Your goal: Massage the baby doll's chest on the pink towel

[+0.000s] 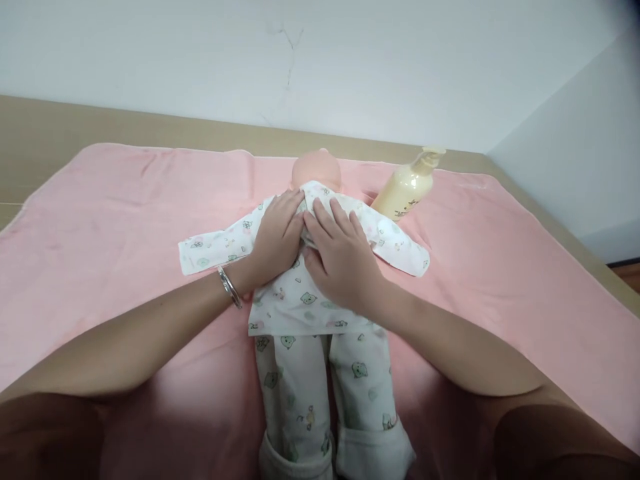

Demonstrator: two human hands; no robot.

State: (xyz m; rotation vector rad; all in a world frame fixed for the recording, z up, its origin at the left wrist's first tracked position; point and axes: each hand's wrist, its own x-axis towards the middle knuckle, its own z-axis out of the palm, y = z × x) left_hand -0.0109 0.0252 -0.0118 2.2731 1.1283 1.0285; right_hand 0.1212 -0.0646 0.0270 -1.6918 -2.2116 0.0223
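Note:
A baby doll (316, 170) lies with its head toward the wall, dressed in a white printed top (300, 303) and matching trousers (300, 393) with turned-up cuffs. The top's sleeves spread out to both sides. My left hand (277, 233) rests flat on the upper left of the top, a silver bangle at its wrist. On the upper right of the top lies my right hand (343, 257), palm down with fingers spread. The two hands meet near the doll's midline, and neither grasps anything. Their palms are hidden.
Beneath the doll a pink blanket (125, 267) covers most of the wooden surface (165, 123). A pale yellow pump bottle (407, 187) leans to the right near the doll's right-hand sleeve. A white wall (190, 53) rises behind.

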